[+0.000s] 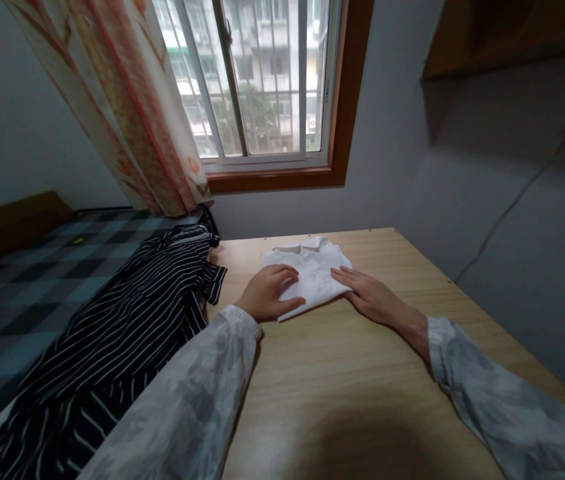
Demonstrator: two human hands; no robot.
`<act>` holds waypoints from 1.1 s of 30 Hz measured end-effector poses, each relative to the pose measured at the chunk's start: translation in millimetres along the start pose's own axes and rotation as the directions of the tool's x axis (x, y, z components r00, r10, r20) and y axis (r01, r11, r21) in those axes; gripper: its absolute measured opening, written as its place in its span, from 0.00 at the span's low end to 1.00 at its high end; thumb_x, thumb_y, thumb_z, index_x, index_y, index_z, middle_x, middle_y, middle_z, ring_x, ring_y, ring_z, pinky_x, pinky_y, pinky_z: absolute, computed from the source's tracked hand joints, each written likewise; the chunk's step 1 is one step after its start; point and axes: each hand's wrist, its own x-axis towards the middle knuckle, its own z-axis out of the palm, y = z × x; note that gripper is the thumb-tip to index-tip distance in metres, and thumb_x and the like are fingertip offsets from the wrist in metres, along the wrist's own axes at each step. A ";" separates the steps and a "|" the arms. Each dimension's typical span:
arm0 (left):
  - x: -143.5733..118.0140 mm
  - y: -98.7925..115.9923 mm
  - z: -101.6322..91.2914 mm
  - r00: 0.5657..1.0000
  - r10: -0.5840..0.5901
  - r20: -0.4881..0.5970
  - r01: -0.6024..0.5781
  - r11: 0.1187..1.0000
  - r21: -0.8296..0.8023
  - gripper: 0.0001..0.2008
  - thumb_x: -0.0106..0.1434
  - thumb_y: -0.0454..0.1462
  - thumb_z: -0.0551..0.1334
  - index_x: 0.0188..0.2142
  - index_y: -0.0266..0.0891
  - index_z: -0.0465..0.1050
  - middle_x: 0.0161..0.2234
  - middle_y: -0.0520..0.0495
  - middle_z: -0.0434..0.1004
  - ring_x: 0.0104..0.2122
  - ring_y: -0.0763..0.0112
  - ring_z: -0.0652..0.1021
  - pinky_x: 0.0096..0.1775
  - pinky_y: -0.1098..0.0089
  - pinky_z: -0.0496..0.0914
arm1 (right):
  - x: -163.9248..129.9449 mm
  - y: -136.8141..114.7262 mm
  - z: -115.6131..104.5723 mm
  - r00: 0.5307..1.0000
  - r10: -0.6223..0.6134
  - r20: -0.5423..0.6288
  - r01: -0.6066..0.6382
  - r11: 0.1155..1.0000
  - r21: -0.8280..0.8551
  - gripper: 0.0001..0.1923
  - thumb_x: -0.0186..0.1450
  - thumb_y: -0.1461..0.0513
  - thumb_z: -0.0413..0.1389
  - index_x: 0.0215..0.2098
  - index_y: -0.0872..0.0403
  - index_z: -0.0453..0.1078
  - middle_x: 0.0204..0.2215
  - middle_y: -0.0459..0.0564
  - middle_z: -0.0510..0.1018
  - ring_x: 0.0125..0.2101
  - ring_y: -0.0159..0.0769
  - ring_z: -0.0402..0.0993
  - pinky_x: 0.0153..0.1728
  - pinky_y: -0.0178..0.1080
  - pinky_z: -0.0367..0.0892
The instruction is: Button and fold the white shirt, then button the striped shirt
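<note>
A folded white shirt with its collar toward the window lies on the far part of a light wooden table. My left hand rests on the shirt's near left corner, fingers curled over the fabric and thumb under its front edge. My right hand lies flat, fingers stretched, touching the shirt's near right edge. Both arms wear pale patterned sleeves.
A black and white striped garment is heaped over the table's left edge. Beyond it is a bed with a grey checked cover. A barred window and a floral curtain stand behind; a grey wall runs along the table's right side.
</note>
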 end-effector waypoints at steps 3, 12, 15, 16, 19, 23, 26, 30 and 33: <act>0.3 6.2 3.1 0.998 0.035 0.046 -0.036 0.999 0.008 0.24 0.61 0.53 0.75 0.51 0.46 0.81 0.57 0.35 0.81 0.59 0.45 0.79 0.64 0.47 0.70 | 1.7 9.3 5.1 0.994 0.090 -0.057 -0.095 0.992 -0.087 0.29 0.76 0.64 0.51 0.74 0.51 0.69 0.72 0.53 0.71 0.73 0.49 0.66 0.75 0.56 0.61; -1.3 -11.7 18.2 0.909 -0.265 -0.323 0.323 0.936 0.139 0.25 0.58 0.60 0.75 0.31 0.45 0.72 0.29 0.46 0.75 0.31 0.59 0.75 0.35 0.64 0.65 | 3.0 3.7 6.8 0.977 0.176 -0.122 -0.194 0.969 -0.154 0.24 0.76 0.62 0.54 0.68 0.52 0.75 0.68 0.56 0.75 0.69 0.51 0.72 0.72 0.55 0.65; -2.8 -17.8 19.3 0.846 -0.410 -0.340 0.452 0.890 0.051 0.28 0.54 0.62 0.77 0.28 0.45 0.69 0.23 0.51 0.71 0.25 0.64 0.70 0.30 0.67 0.57 | 1.9 -0.1 4.9 0.958 0.239 -0.156 -0.261 0.955 -0.139 0.22 0.76 0.59 0.55 0.66 0.50 0.77 0.66 0.55 0.78 0.67 0.51 0.75 0.69 0.54 0.68; -2.6 -19.6 19.5 0.839 -0.437 -0.325 0.462 0.887 0.000 0.28 0.55 0.61 0.76 0.27 0.45 0.69 0.22 0.52 0.71 0.24 0.65 0.69 0.30 0.67 0.56 | 1.5 -1.2 4.3 0.951 0.260 -0.169 -0.284 0.949 -0.135 0.21 0.76 0.58 0.56 0.65 0.49 0.78 0.66 0.55 0.79 0.66 0.51 0.76 0.68 0.54 0.70; -0.3 -23.6 19.7 0.833 -0.451 -0.321 0.400 0.891 -0.216 0.23 0.61 0.57 0.74 0.29 0.44 0.73 0.26 0.50 0.77 0.26 0.66 0.72 0.31 0.67 0.62 | 0.4 -3.8 2.7 0.939 0.288 -0.190 -0.314 0.941 -0.127 0.20 0.76 0.58 0.56 0.64 0.48 0.78 0.64 0.54 0.80 0.64 0.52 0.78 0.65 0.55 0.73; 2.6 -24.7 19.8 0.847 -0.440 -0.300 0.311 0.866 -0.393 0.18 0.63 0.53 0.73 0.35 0.42 0.80 0.33 0.46 0.82 0.30 0.66 0.76 0.33 0.67 0.69 | -0.3 -5.1 1.9 0.928 0.303 -0.217 -0.335 0.933 -0.128 0.20 0.76 0.58 0.56 0.63 0.46 0.79 0.64 0.52 0.81 0.63 0.52 0.79 0.62 0.53 0.75; 2.1 -22.6 19.4 0.839 -0.471 -0.272 0.357 0.855 -0.377 0.19 0.61 0.54 0.75 0.34 0.41 0.79 0.28 0.49 0.79 0.27 0.68 0.74 0.31 0.68 0.68 | -1.2 -5.2 1.1 0.909 0.331 -0.255 -0.374 0.916 -0.146 0.19 0.76 0.56 0.56 0.62 0.43 0.80 0.62 0.49 0.82 0.59 0.52 0.82 0.56 0.50 0.77; 0.0 -21.2 19.5 0.848 -0.486 -0.212 0.397 0.847 -0.353 0.23 0.60 0.57 0.74 0.29 0.40 0.77 0.24 0.50 0.75 0.24 0.70 0.71 0.27 0.69 0.63 | -2.5 -6.2 -0.8 0.889 0.351 -0.293 -0.410 0.896 -0.172 0.18 0.76 0.55 0.56 0.60 0.41 0.81 0.57 0.50 0.86 0.52 0.52 0.85 0.48 0.47 0.78; -0.3 -22.0 19.6 0.864 -0.483 -0.143 0.397 0.828 -0.396 0.23 0.60 0.58 0.74 0.31 0.40 0.79 0.24 0.50 0.76 0.24 0.70 0.71 0.26 0.70 0.62 | -2.8 -7.0 -1.7 0.886 0.362 -0.290 -0.421 0.890 -0.176 0.18 0.76 0.55 0.56 0.60 0.42 0.81 0.56 0.51 0.86 0.51 0.53 0.85 0.46 0.47 0.77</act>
